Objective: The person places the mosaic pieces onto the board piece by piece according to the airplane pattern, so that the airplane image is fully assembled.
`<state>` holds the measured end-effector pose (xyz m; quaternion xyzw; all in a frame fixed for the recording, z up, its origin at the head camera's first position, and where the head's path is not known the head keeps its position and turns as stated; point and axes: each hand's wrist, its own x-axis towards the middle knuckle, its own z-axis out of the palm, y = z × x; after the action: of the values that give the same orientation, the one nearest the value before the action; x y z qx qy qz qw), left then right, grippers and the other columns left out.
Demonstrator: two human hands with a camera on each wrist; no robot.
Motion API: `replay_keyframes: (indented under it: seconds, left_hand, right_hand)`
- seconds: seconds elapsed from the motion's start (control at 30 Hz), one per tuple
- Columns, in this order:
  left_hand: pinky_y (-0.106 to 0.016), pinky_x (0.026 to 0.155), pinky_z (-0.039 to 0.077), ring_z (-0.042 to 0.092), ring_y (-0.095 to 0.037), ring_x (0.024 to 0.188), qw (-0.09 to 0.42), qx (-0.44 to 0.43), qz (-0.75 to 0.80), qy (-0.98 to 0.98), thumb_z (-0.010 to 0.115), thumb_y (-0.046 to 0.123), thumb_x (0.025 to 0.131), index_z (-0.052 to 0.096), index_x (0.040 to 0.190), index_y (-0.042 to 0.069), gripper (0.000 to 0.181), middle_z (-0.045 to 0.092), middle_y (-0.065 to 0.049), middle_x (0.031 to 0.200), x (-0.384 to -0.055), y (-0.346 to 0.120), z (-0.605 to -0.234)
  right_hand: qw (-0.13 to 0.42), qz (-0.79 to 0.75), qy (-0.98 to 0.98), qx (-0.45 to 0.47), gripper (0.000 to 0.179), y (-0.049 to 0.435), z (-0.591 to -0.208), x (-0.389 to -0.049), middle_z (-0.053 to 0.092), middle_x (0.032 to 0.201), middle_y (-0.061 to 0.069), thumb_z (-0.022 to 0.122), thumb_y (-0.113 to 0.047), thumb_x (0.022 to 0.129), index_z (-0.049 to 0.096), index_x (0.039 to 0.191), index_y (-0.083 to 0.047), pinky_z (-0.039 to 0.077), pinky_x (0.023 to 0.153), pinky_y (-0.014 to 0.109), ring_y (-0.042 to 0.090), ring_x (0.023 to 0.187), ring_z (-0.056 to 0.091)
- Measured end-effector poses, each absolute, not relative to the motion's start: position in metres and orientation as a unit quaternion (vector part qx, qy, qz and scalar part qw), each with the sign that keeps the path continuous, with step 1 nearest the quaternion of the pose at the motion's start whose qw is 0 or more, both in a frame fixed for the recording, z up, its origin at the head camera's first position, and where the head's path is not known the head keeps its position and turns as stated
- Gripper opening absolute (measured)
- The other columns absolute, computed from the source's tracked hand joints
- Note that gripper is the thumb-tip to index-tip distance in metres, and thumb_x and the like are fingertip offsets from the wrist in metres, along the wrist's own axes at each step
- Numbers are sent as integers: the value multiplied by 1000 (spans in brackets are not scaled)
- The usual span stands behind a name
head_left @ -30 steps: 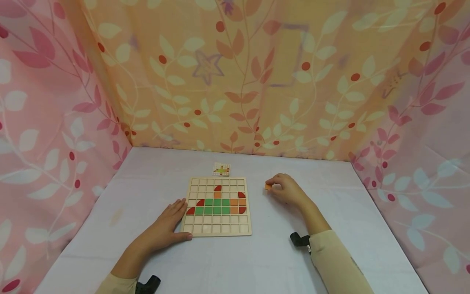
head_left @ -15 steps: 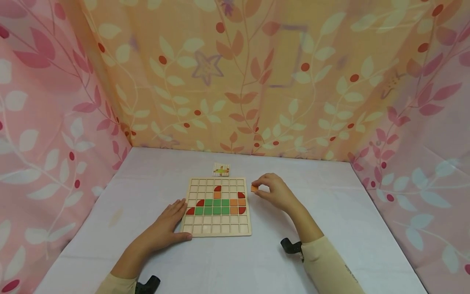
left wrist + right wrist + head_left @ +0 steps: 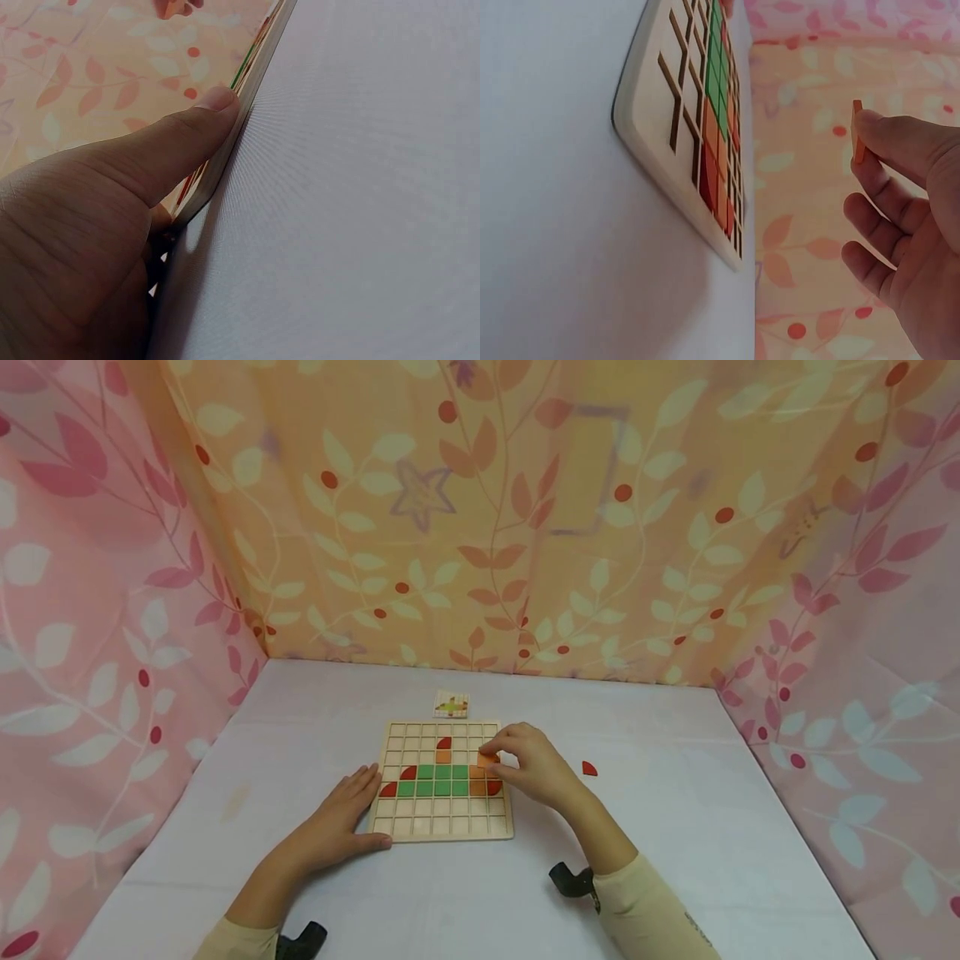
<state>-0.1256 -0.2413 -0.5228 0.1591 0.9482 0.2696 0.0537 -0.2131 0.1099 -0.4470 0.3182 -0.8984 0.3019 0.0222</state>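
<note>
A square wooden grid board (image 3: pixel 441 828) lies on the table, bearing green square tiles (image 3: pixel 435 779), orange squares and red quarter-round tiles (image 3: pixel 408 772). My left hand (image 3: pixel 330 822) rests against the board's left side, fingers straight and thumb at the near left corner; in the left wrist view that thumb (image 3: pixel 180 135) touches the board's edge. Over the board's right part, my right hand (image 3: pixel 536 768) pinches an orange square tile (image 3: pixel 486 760) between thumb and index finger. The right wrist view shows this tile (image 3: pixel 857 132) edge-on, raised off the board, with the other fingers loosely bent.
A small picture card (image 3: pixel 452 703) lies just beyond the board's far edge. One red quarter-round tile (image 3: pixel 589 768) is on the white tablecloth (image 3: pixel 465 902), right of my right hand. Patterned cloth walls (image 3: pixel 360 568) close off the back and both sides.
My right hand has carried the orange tile leftward from the table to above the board's right side. A loose red tile is now visible where that hand was. The left hand stays put.
</note>
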Motion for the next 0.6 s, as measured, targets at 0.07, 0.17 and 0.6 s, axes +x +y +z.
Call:
replay_keyframes:
  seconds: [0.07, 0.17, 0.6]
  left_hand:
    - [-59, 126, 15, 14, -35, 158, 54, 160, 272, 947, 78, 65, 79, 29, 161, 4, 114, 20, -12, 171, -126, -241, -523]
    - [-58, 126, 15, 14, -34, 158, 52, 162, 273, 947, 78, 65, 79, 28, 161, 4, 115, 19, -12, 171, -127, -242, -525]
    - [-58, 126, 14, 14, -34, 158, 54, 161, 277, 946, 80, 61, 79, 27, 161, 3, 114, 19, -11, 171, -126, -243, -524]
  right_hand:
    - [21, 306, -895, 324, 23, 104, -447, -210, 67, 108, -12, 80, -24, 91, 79, 114, -24, 51, 95, 38, 12, 110, 55]
    - [19, 308, -891, 334, 21, 97, -447, -205, 67, 105, -14, 79, -27, 92, 79, 113, -24, 51, 94, 36, 11, 108, 55]
    - [28, 295, -879, 372, 19, 72, -465, -194, 70, 104, -9, 80, -24, 91, 80, 109, -21, 50, 95, 38, 13, 107, 59]
